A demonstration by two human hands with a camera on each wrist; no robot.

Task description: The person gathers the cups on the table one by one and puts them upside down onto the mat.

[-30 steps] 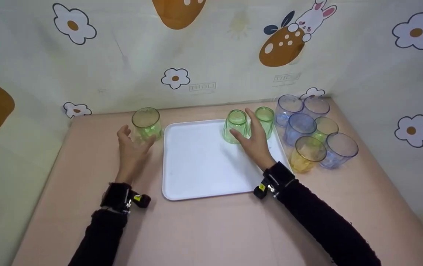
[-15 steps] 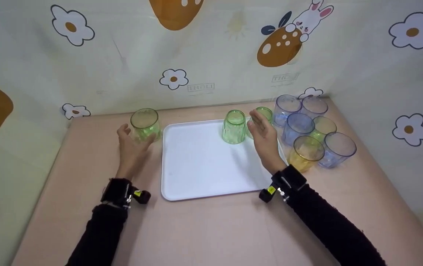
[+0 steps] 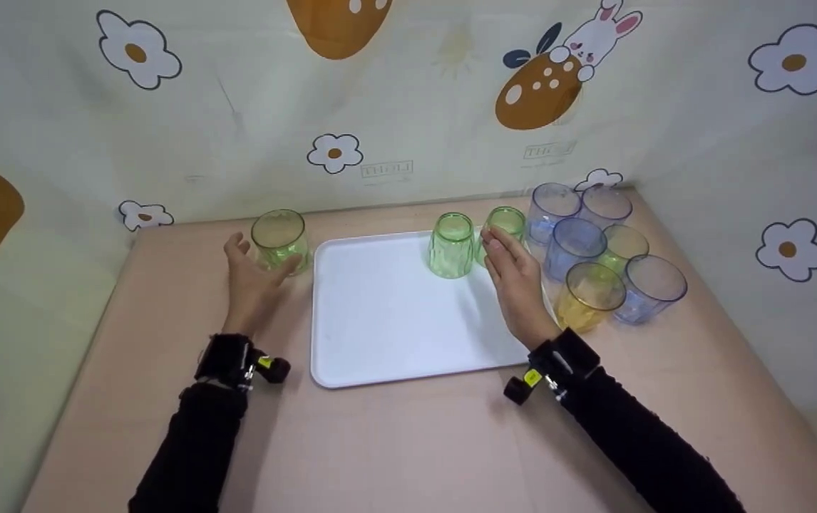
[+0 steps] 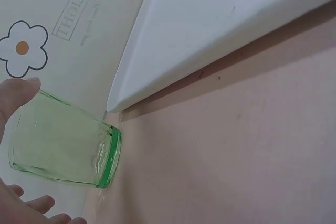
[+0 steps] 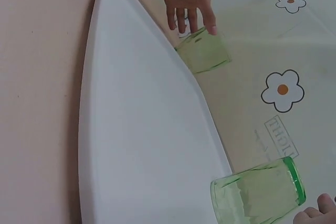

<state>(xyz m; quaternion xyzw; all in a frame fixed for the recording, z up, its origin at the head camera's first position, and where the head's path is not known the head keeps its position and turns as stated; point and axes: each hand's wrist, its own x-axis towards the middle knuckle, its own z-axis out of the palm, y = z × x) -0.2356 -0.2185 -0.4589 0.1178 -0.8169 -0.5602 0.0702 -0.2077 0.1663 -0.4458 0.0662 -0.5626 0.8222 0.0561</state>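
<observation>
In the head view my left hand (image 3: pixel 250 288) is at the near side of an upright green glass (image 3: pixel 280 246), left of the white tray (image 3: pixel 387 313). Its thumb and fingers are spread to either side of that glass without closing on it; whether the thumb touches cannot be told. Two green glasses stand upside down at the tray's back right: the nearer-to-middle glass (image 3: pixel 452 246) and the right-hand green glass (image 3: pixel 507 219). My right hand (image 3: pixel 520 288) is held in front of the right-hand one, partly hiding it, fingers fairly straight and holding nothing.
Right of the tray, several upright glasses crowd together: blue glasses (image 3: pixel 575 249), a yellow glass (image 3: pixel 591 296) and a yellow-green glass (image 3: pixel 626 246). A patterned cloth wall (image 3: pixel 237 171) rises behind the pink tabletop (image 3: pixel 394 442).
My right hand has moved right, away from the middle upside-down glass, its spread thumb and fingers coming together. My left hand has shifted slightly forward beside its glass.
</observation>
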